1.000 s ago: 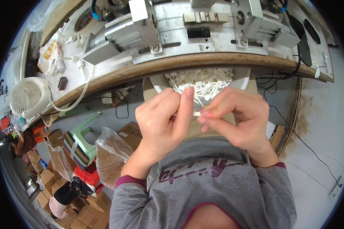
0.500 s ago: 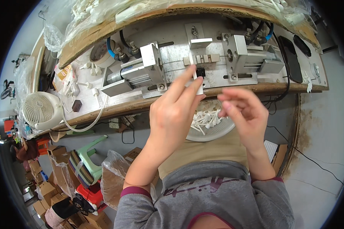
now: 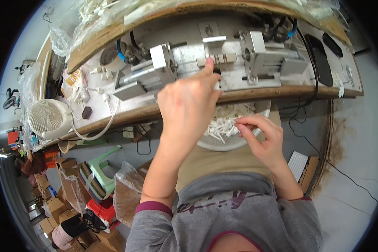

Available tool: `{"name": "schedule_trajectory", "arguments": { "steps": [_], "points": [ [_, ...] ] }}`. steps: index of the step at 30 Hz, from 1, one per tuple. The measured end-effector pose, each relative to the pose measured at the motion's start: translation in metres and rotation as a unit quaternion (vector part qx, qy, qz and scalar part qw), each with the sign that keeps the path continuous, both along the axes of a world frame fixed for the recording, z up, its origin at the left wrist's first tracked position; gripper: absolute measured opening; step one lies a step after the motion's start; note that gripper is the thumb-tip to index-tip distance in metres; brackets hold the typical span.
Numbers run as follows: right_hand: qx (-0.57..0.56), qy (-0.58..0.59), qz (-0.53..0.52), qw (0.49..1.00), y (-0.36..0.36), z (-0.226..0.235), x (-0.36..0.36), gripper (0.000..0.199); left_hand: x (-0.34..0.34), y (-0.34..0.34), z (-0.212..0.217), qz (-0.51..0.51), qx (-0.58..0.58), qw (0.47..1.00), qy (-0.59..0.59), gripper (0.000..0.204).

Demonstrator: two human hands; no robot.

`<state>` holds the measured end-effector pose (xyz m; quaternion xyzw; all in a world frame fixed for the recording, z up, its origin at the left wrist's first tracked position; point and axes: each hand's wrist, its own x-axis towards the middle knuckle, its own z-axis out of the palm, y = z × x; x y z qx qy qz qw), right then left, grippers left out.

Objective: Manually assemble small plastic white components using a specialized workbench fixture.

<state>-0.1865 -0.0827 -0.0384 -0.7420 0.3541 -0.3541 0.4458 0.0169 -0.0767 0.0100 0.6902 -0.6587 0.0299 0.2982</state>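
My left hand (image 3: 187, 105) reaches over the bench edge, its index finger stretched onto the small metal fixture block (image 3: 227, 59) between two clamp units. Its other fingers are bent, partly hidden under the hand. A thin white piece (image 3: 217, 86) shows beside the fingers; whether they touch it is unclear. Over my lap, my right hand (image 3: 263, 136) has thumb and index finger closed together at the edge of a pile of small white plastic stemmed parts (image 3: 224, 126). What the fingertips hold cannot be made out. The pile lies in a pale round basket (image 3: 222, 147).
Metal clamp units stand left (image 3: 161, 63) and right (image 3: 256, 59) of the block. A cardboard shelf (image 3: 155, 19) overhangs the bench. A white fan (image 3: 49, 119) stands left; a black phone (image 3: 319, 59) lies right. A green stool (image 3: 101, 170) and boxes are on the floor.
My left index finger has moved onto the fixture block, and the other fingers have bent. My right hand has lowered toward the white parts, its thumb and index finger closing together. The view has shifted slightly.
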Motion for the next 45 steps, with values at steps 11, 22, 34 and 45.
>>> {"name": "schedule_trajectory", "arguments": {
  "steps": [11,22,34,45],
  "points": [
    [-0.167,0.295,0.141,0.930,0.024,-0.118,-0.066,0.019,-0.024,0.053,-0.001,-0.047,0.031,0.991,0.121,0.027],
    [-0.115,0.197,0.108,0.968,0.055,-0.142,-0.083,0.020,-0.041,0.103,-0.123,0.000,0.197,0.952,0.234,0.055],
    [-0.054,0.134,0.090,0.985,0.030,-0.151,-0.084,0.017,-0.076,0.124,-0.164,-0.082,0.313,0.945,0.035,0.073],
    [-0.065,0.165,0.111,0.978,0.018,-0.163,-0.085,0.017,-0.072,0.097,-0.189,-0.197,0.386,0.899,-0.062,0.029]
  ]
}}
